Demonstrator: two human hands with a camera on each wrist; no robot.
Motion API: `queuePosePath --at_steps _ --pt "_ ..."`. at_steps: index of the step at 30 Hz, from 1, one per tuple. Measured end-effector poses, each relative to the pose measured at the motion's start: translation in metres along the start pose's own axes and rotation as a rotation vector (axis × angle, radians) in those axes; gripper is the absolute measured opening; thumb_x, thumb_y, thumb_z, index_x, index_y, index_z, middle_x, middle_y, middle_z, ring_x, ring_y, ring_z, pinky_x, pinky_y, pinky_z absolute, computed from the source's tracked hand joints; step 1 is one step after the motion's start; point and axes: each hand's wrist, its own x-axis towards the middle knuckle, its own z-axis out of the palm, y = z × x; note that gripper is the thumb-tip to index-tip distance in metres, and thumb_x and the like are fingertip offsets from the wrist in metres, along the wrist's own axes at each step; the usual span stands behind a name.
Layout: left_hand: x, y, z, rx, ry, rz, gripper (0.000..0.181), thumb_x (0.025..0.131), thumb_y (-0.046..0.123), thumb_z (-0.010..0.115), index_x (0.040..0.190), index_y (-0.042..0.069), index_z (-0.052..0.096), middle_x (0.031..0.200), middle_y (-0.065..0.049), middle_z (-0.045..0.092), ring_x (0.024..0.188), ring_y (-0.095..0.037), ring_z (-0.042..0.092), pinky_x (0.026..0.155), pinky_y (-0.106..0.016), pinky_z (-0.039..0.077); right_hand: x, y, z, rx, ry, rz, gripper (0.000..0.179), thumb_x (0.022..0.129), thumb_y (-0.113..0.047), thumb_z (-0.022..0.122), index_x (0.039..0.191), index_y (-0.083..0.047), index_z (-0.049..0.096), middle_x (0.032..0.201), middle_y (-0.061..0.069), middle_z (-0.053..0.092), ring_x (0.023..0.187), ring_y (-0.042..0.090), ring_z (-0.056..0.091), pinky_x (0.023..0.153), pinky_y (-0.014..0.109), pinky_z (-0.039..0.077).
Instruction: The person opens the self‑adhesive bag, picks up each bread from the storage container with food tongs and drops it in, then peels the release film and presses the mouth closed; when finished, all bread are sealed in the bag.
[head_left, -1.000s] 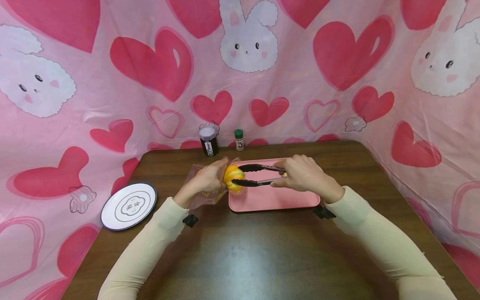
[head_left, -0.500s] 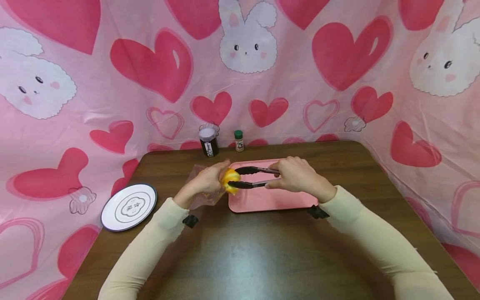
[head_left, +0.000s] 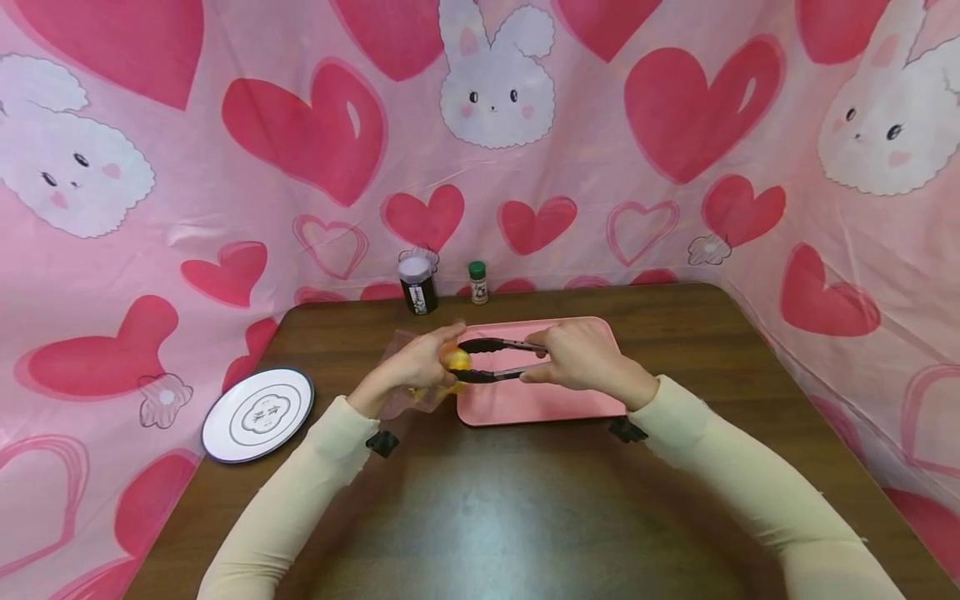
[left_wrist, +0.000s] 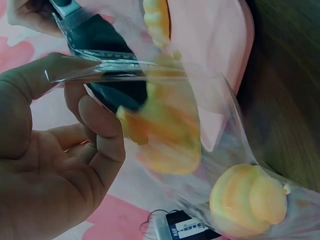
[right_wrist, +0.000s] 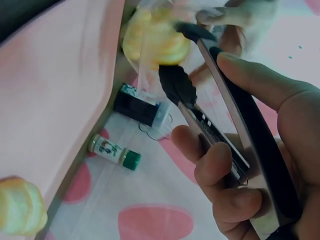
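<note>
At mouth of clear bag [head_left: 405, 403], ridged yellow-orange bun [head_left: 458, 359]; left grip [head_left: 414, 363] pinching bag, right grip [head_left: 585, 357] clasping tongs [head_left: 477, 377].

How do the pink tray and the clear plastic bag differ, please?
The pink tray is opaque, while the clear plastic bag is see-through. The tray has a firm, rounded rectangular shape; the bag looks limp and creased. The tray lies on the table, whereas the bag is held by the left hand. Both hold bread: one piece shows on the tray, another in the bag.

Glare on table [head_left: 480, 508] (wrist views dimmer)
</note>
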Motion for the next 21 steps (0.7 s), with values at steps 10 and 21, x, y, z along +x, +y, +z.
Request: queuePosePath --at_steps 10,21 --pt "0.001 0.001 0.001 -0.017 -0.029 0.022 0.096 0.074 0.0 0.077 0.157 0.018 0.032 0.161 -0.007 0.037 0.07 -0.016 0.05 0.056 -0.025 0.045 0.01 -0.006 0.015 -0.013 0.01 -0.036 0.052 0.077 -0.055 0.08 0.114 -0.019 0.075 0.076 -0.007 0.07 0.062 0.01 0.058 0.06 0.033 0.047" --pt "0.002 0.002 0.001 -0.064 -0.067 0.016 0.098 0.075 0.001 0.077 0.158 0.02 0.029 0.109 -0.014 0.062 0.063 -0.015 0.05 0.052 -0.025 0.043 0.017 -0.009 0.027 0.119 0.015 -0.018 0.046 0.079 -0.051 0.08 0.105 -0.014 0.076 0.077 -0.004 0.071 0.061 0.011 0.057 0.056 0.028 0.047"
